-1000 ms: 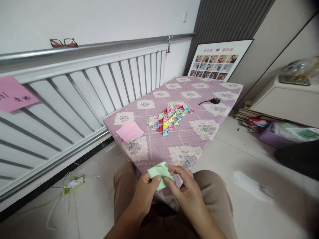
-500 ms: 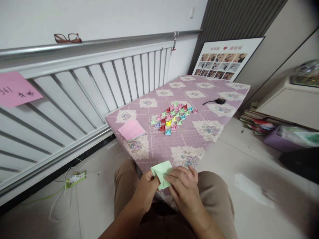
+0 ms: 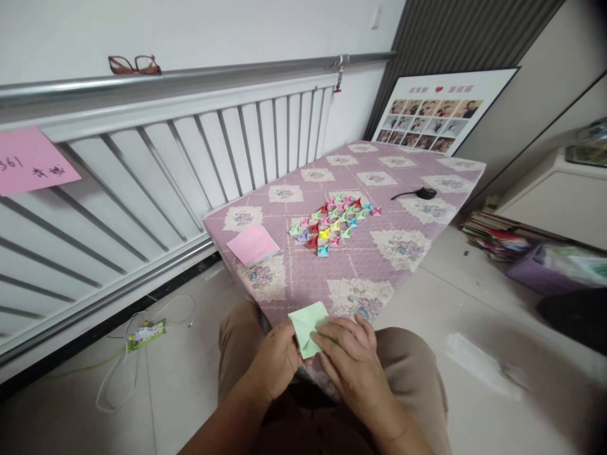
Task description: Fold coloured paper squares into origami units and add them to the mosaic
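A light green sheet of folding paper (image 3: 307,321), creased and partly folded, is held over the near corner of the table. My left hand (image 3: 279,354) grips its left edge, with the fingertips partly hidden behind the sheet. On the other side, my right hand (image 3: 349,347) is closed on the paper, its fingers lying over the right part of the front. Beyond my hands, several small folded paper pieces (image 3: 324,233) in green, pink, red, blue and yellow stand in slanting rows. Left of them lies a stack of pink paper squares (image 3: 253,244).
A purple flowered cloth covers the table (image 3: 303,278). A black object with a cord (image 3: 427,193) lies on its right side. Along the left runs a white radiator (image 3: 190,183), with glasses (image 3: 134,64) on the pipe above. A power strip (image 3: 147,335) sits on the floor.
My left thumb has moved off the front of the green paper, and the fold at its left now lies flatter. The view has shifted slightly.
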A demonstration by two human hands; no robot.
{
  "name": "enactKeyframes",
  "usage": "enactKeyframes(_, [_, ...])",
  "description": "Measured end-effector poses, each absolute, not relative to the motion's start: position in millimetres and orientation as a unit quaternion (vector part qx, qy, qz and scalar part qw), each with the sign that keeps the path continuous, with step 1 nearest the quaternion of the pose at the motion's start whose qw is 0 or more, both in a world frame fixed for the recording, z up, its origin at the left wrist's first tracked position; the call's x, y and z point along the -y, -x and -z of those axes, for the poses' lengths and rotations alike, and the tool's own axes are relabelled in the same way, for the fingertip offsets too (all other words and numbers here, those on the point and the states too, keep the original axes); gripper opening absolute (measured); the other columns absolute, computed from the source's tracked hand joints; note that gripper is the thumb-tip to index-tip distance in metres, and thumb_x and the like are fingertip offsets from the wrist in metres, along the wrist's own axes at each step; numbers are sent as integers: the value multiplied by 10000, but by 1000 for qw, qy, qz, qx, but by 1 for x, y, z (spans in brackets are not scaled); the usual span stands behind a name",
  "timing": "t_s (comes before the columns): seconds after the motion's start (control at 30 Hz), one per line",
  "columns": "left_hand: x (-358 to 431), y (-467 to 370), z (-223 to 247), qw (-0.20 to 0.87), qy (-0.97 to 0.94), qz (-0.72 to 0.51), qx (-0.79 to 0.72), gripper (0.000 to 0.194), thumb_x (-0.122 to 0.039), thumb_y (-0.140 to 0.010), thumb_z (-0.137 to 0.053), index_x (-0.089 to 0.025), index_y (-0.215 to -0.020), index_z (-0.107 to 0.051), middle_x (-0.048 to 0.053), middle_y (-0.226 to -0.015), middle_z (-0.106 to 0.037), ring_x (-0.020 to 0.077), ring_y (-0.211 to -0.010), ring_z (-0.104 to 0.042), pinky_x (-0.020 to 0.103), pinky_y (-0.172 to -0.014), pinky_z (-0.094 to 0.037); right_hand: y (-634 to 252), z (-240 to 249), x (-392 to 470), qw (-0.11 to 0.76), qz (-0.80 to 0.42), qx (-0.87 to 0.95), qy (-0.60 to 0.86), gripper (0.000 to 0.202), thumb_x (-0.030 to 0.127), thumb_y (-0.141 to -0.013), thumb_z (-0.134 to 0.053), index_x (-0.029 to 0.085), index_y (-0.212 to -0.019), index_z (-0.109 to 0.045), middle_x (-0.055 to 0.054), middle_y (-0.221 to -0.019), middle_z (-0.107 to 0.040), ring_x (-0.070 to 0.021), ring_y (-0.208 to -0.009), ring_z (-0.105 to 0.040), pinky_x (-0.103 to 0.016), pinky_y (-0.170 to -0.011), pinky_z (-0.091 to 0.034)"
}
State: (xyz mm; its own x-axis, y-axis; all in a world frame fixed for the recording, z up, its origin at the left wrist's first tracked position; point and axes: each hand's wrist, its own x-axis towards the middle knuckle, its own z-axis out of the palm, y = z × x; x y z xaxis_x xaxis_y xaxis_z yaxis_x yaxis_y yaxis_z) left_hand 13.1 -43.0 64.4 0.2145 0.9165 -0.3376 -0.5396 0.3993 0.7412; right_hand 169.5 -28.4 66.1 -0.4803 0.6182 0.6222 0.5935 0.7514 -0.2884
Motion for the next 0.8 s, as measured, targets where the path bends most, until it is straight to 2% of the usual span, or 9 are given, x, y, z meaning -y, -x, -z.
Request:
enactKeyframes(0.17, [42, -9, -64, 780, -195, -493, -334, 431, -474, -790, -550, -160, -1068, -647, 80, -895, -649, 189, -798, -579, 272, -661, -414, -170, -62, 28, 356, -10, 866, 351, 225, 152, -865, -563, 247, -1058, -628, -25, -1012, -672, -202, -1053, -535, -461, -1052, -239])
enactKeyframes(0.33, [43, -8, -61, 783, -179, -506, -314, 597, -630, -811, -500, -160, -1165, -602, 95, -957, -654, 191, -807, -587, 281, -668, -426, -170, -62, 27, 350, -9, 869, 350, 222, 165, -870, -558, 250, -1063, -628, -37, -1046, -665, -213, -1073, -528, -480, -1038, -266])
enactKeyframes(0.4, [44, -9, -60, 766, -192, -515, -333, 581, -611, -788, -570, -142, -1125, -624, 97, -929, -660, 180, -775, -584, 271, -649, -415, -170, -63, 28, 342, -13, 871, 353, 242, 166, -868, -559, 250, -1085, -624, -49, -1080, -655, -222, -1092, -518, -490, -1029, -281])
enactKeyframes(0.53, [44, -13, -57, 713, -216, -530, -405, 464, -470, -713, -731, -133, -1025, -664, 73, -866, -666, 140, -688, -555, 242, -606, -375, -169, -63, 29, 328, -38, 880, 342, 290, 196, -840, -598, 264, -1121, -620, -63, -1150, -626, -244, -1131, -502, -493, -1002, -334])
enactKeyframes(0.63, [44, -14, -54, 690, -232, -529, -435, 439, -476, -738, -705, -142, -1020, -670, 59, -839, -667, 132, -661, -543, 236, -599, -368, -169, -58, 29, 383, -105, 849, 348, 205, 222, -834, -607, 260, -1032, -642, -60, -1107, -628, -239, -1091, -527, -454, -951, -404])
enactKeyframes(0.7, [44, -14, -52, 679, -243, -523, -454, 430, -480, -754, -685, -144, -1022, -674, 55, -817, -669, 139, -666, -549, 237, -608, -373, -169, -54, 27, 440, -177, 782, 405, 170, 242, -849, -585, 251, -1012, -633, -56, -1037, -635, -216, -1009, -566, -405, -888, -455])
enactKeyframes(0.8, [45, -14, -48, 669, -255, -508, -479, 404, -461, -780, -662, -148, -1036, -679, 54, -822, -677, 152, -704, -560, 238, -634, -377, -167, -51, 23, 470, -347, 633, 508, 278, 370, -844, -594, 224, -1080, -602, -48, -931, -639, -186, -822, -607, -324, -716, -509])
